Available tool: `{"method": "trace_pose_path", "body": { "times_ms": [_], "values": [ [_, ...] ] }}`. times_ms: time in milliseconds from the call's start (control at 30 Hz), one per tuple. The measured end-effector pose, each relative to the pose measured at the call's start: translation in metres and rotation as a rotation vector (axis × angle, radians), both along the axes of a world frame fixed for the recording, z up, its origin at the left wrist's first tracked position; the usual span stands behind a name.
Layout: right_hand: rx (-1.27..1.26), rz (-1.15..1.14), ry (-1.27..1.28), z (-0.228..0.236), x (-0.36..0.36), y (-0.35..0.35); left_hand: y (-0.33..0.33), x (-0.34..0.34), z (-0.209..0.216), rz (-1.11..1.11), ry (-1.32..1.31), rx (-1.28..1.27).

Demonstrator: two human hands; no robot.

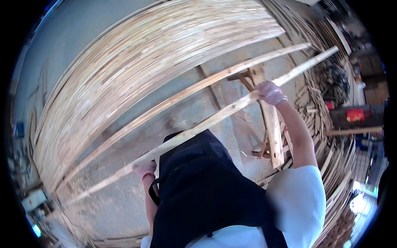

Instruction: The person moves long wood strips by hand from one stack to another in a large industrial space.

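A long wooden strip (pixel 206 119) runs slantwise in front of my body, from the lower left to the upper right. My right hand (pixel 271 93), in a pale glove, is closed round it toward its upper right end. Farther down the strip, my left hand (pixel 145 168) is closed on its near edge, with the fingers partly hidden. A second wooden strip (pixel 178 96) lies beyond the first, roughly alongside and apart from it. Under the held strip near my right hand stands a wooden trestle (pixel 273 138); I cannot tell whether they touch.
A wide stack of pale wooden strips (pixel 165 45) fills the far side. Heaps of offcuts (pixel 312 109) lie on the right, with more loose strips (pixel 337 165) below them. Sawdust and scraps are scattered over the grey floor (pixel 120 204).
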State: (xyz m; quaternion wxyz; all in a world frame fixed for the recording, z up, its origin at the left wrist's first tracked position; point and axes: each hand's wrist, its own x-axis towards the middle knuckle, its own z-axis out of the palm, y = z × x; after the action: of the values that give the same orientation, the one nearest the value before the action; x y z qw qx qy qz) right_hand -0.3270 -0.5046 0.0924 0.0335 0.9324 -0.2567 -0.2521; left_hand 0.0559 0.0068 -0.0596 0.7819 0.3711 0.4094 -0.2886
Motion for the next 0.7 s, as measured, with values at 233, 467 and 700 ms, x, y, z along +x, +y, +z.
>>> {"method": "trace_pose_path", "body": {
  "times_ms": [233,467,700],
  "values": [
    [-0.004,-0.048,0.016,-0.037,-0.023,-0.010,0.002,-0.008,0.027,-0.510,-0.173,0.346],
    [0.084,0.200,-0.534,-0.047,0.052,0.028,0.043,-0.019,0.073,-1.446,-0.540,1.370],
    [0.032,0.289,-0.616,-0.154,-0.083,0.012,0.008,-0.021,0.037,0.477,0.044,-0.009]
  ]
}}
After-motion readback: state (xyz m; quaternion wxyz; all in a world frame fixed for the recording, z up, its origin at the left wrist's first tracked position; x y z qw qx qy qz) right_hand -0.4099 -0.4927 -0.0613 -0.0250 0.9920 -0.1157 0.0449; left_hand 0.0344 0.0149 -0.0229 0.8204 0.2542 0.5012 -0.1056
